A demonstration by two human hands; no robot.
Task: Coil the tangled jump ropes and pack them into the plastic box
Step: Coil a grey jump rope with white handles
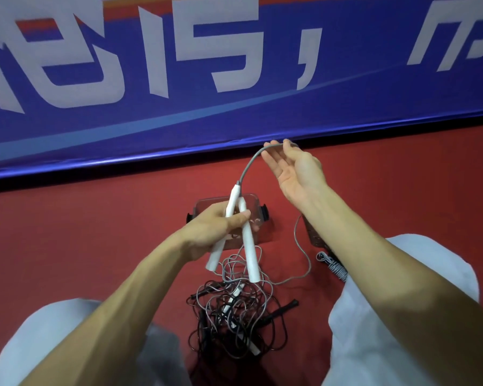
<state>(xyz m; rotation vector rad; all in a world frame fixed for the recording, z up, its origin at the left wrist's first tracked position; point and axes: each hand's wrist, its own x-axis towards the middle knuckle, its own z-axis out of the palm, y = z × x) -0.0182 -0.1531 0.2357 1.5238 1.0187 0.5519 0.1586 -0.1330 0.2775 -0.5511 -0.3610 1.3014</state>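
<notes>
Looking down through the head camera, I see both bare forearms reaching out over a red floor (95, 218), with knees in pale trousers (402, 302) at either side.

The left hand (215, 227) is curled round a pair of white handles (250, 252). The thumb lies across their front and the fingers wrap behind. The two handles meet near the top and splay apart below the fist, their lower ends hanging free.

From the top of one handle a grey rope (248, 165) arcs up and across to the right hand (296, 168). That hand is raised higher, palm turned towards me, fingers mostly straight and a little spread. The rope meets it at the tips of thumb and forefinger. I cannot tell whether they pinch it or whether it only lies over them.

The plastic box (255, 199) is clear with black latches. It sits on the floor just behind the left hand, which partly hides it.

Nearer to me, between the knees, lies the tangled heap (234, 310) of black and grey cords with black and white handles caught in it. One wound grey bundle (333, 266) lies apart on the floor, just beside the right forearm.

A blue banner (234, 112) with white lettering runs along the far edge of the floor.
</notes>
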